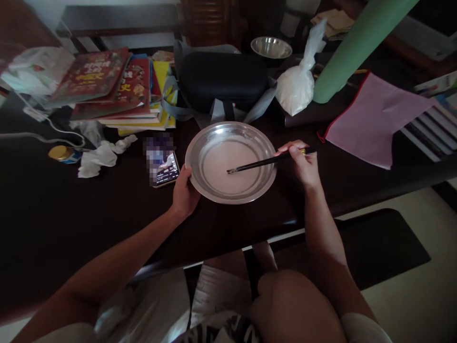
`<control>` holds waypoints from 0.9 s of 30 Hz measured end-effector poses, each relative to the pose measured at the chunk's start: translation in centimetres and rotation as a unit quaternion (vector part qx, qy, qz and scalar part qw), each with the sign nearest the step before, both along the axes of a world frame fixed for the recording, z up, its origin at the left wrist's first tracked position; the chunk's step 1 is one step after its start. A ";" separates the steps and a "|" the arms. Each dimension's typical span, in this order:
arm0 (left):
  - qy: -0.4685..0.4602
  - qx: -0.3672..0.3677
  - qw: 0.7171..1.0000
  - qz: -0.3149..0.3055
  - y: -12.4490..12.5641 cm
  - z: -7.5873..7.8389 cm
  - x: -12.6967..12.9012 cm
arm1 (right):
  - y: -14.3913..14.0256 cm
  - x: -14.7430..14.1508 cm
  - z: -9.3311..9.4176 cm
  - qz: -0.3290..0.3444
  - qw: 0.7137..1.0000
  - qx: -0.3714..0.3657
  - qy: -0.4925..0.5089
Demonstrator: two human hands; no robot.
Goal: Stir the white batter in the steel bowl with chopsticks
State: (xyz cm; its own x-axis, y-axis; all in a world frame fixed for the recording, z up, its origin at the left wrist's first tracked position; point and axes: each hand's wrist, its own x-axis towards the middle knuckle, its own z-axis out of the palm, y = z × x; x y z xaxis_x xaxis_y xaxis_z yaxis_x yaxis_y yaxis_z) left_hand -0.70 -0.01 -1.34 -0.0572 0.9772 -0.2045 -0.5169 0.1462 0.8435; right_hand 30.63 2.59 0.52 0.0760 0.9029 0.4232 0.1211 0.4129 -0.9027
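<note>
A wide metal bowl (231, 195) sits on the dark table before me, with a pale, milky liquid (221, 164) covering its bottom. My left hand (186, 193) grips the bowl's left rim, thumb over the edge and fingers below. In my right hand (302, 162), at the bowl's right side, is a pair of black chopsticks (264, 162), held together. Their tips reach into the liquid near the bowl's middle. Left of the bowl lies a phone (166, 164) with its screen lit, partly pixelated.
Behind the bowl stands a black case (224, 78). A tied bag of white powder (296, 88), a green cylinder (357, 52) and a pink pouch (374, 116) are to the right. Stacked books (107, 90), crumpled tissue (98, 159) and a small jar (64, 154) lie left.
</note>
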 end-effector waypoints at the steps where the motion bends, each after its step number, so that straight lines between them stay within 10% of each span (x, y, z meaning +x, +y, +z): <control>1: 0.001 0.003 1.000 -0.003 0.0 0.0 0.0 | 0.0 0.0 0.0 0.001 1.000 -0.006 -0.011; 27: 0.012 0.007 1.000 -0.010 0.0 0.0 0.0 | 0.1 0.0 0.2 -0.035 0.999 0.003 0.031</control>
